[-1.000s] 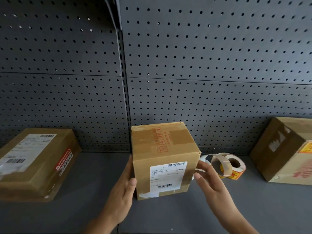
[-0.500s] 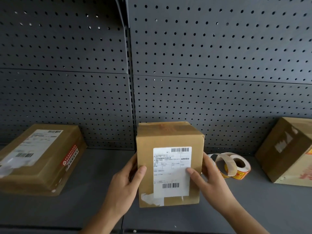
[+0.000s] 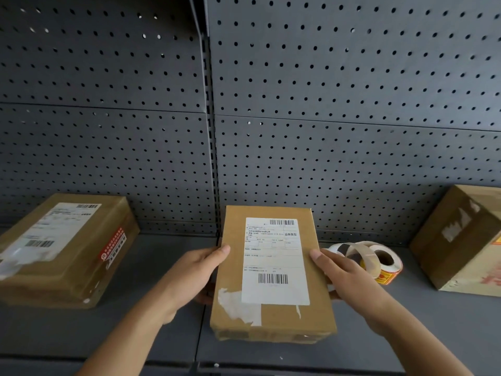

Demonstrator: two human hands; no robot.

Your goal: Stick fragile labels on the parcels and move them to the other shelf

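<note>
A brown cardboard parcel [image 3: 271, 318] sits in the middle of the grey shelf [image 3: 151, 329], its white shipping label facing up. My left hand [image 3: 195, 275] grips its left side and my right hand [image 3: 344, 275] grips its right side. Just behind my right hand lies a roll of fragile labels [image 3: 379, 263], red and yellow, with a loose strip of backing curling off it.
A flat parcel [image 3: 81, 267] with a white label and a red sticker lies at the left. Another cardboard box [image 3: 461, 240] with red print stands at the right edge. A dark pegboard wall [image 3: 325, 131] closes the back, with an upright post [image 3: 210, 131] between the two bays.
The parcel has been tipped toward me, so the face with the shipping label now points up. Both hands have shifted onto its sides.
</note>
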